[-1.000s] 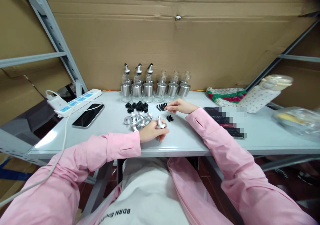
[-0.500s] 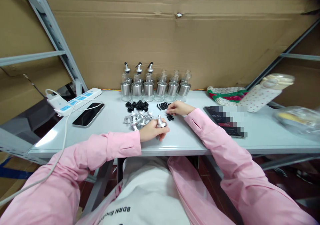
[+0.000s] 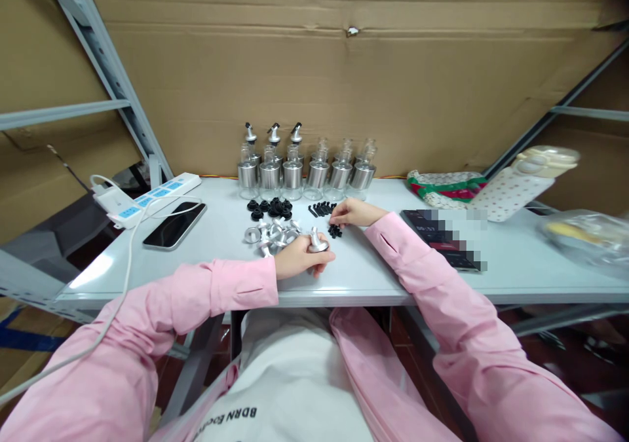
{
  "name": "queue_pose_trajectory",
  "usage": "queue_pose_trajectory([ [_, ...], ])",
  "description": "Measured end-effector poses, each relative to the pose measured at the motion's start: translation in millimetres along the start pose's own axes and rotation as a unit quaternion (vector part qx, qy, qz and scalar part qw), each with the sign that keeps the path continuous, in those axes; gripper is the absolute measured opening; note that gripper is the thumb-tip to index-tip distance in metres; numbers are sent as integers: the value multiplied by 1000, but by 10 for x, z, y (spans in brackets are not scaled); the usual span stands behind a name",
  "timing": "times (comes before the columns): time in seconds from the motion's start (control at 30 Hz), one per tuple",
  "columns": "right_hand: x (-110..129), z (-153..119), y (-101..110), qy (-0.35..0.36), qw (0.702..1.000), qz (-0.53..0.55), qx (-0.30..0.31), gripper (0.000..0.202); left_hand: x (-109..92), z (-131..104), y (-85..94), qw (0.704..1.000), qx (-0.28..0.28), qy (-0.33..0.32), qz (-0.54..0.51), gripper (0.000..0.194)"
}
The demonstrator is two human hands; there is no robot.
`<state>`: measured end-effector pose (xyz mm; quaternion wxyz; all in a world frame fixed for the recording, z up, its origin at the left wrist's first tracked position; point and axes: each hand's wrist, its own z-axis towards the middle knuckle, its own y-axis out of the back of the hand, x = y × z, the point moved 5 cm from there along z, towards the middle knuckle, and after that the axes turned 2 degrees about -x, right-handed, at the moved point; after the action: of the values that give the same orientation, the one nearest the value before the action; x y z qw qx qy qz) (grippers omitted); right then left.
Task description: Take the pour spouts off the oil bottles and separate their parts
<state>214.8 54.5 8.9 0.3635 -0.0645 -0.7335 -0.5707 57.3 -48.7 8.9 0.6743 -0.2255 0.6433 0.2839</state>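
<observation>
A silver pourer top (image 3: 318, 244) stands upright in my left hand (image 3: 302, 257), whose fingers are wrapped round it near the table's front edge. My right hand (image 3: 357, 213) has its fingertips pressed together at a small pile of tiny black parts (image 3: 335, 231); anything between them is too small to make out. Black levers (image 3: 322, 209) lie just behind those fingers. To the left are black stoppers (image 3: 275, 207) and a heap of silver pourer tops (image 3: 275, 234). Glass bottles with steel bands (image 3: 293, 175) stand in rows behind, and three at the back left carry pourers.
On the left lie a phone (image 3: 175, 226) and a power strip (image 3: 157, 198) with a white cable. To the right are a dark, partly pixelated device (image 3: 432, 236), a patterned cloth (image 3: 442, 188), a spotted bottle (image 3: 514, 190) and a plastic bag (image 3: 584, 236). Cardboard (image 3: 314, 82) rises behind.
Both hands have hardly moved. My right hand's fingertips sit very slightly further right, still at the tiny black parts.
</observation>
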Motion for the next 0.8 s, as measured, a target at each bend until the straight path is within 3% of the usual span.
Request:
queue_pose_trajectory([
  [0.3, 92, 1, -28, 56, 998, 17, 6, 40, 3, 0, 5, 1000, 2, 1, 3, 37],
  [0.6, 63, 9, -32, 44, 999, -16, 14, 44, 9, 11, 8, 1000, 1, 1, 4, 36],
  [0.8, 44, -13, -39, 43, 998, 26, 41, 39, 5, 4, 5, 1000, 1, -4, 2, 35],
])
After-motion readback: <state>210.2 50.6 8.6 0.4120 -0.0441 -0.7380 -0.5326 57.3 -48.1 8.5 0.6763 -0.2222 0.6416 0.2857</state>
